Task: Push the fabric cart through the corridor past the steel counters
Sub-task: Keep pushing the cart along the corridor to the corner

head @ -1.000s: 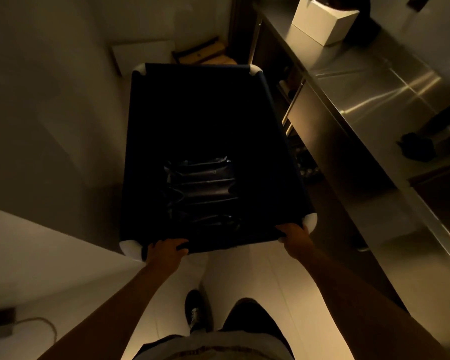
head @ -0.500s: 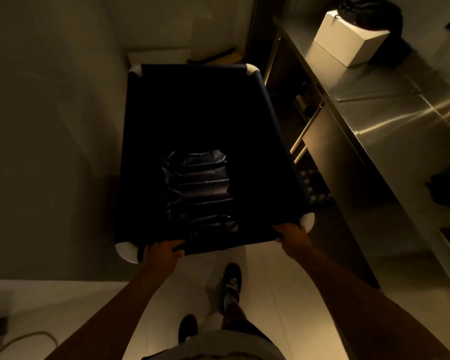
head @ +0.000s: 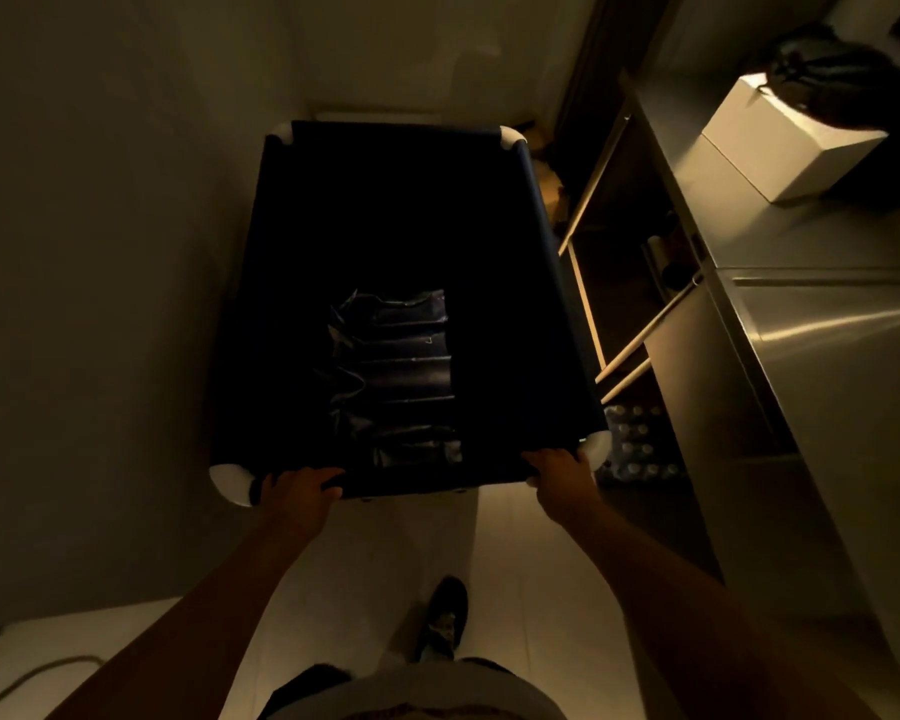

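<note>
Dimly lit and seen from above, a narrow corridor holds a dark fabric cart (head: 385, 226) that fills the middle of the view, its open top a deep black rectangle with pale rounded caps at all four corners. Both bare forearms reach forward from the near edge. The left hand (head: 297, 488) is wrapped over the cart's near rim close to the near left corner cap, fingers curled around the bar. The right hand (head: 557, 467) is clamped on the same rim just beside the near right corner cap, so the two hands sit well apart, one at each end of the near edge. Inside the cart, toward the near side, lies a folded stack of dark bags (head: 396, 376) (the material is hard to tell in this light). To the right runs a steel counter (head: 827, 356), its top catching streaks of light, with open shelving underneath just beside the cart's right side. On the far end of the counter sits a white box (head: 780, 142), with a dark bundle (head: 842, 80) touching its far side. A plain wall stands to the left. One dark shoe (head: 445, 615) shows on the pale floor (head: 385, 553) between the arms.
</note>
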The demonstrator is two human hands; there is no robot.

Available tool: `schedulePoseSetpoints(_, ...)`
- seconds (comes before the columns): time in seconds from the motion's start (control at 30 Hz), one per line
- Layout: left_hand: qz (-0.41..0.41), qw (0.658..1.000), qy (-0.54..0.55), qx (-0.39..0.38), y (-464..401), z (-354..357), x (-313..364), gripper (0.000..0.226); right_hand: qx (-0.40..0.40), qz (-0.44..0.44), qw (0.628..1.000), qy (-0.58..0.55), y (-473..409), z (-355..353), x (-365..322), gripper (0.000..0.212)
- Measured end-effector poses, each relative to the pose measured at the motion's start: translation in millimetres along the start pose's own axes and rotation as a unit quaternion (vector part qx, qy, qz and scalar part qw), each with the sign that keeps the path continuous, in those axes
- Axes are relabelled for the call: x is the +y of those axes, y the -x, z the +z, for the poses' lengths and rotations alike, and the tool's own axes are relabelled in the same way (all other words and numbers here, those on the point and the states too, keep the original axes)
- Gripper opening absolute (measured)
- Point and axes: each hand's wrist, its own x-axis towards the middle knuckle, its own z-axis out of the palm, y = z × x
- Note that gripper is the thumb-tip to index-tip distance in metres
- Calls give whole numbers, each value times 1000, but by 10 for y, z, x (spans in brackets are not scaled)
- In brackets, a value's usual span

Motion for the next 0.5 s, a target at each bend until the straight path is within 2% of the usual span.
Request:
schedulePoseSetpoints(0.3, -48, 999, 13, 3, -416, -270, 262, 39, 3, -34, 999, 23, -621, -298, 69, 46)
schedulePoseSetpoints(0.5, -28, 999, 37, -24, -806, -457, 244, 41, 9, -36, 999, 21, -940, -454, 36, 46)
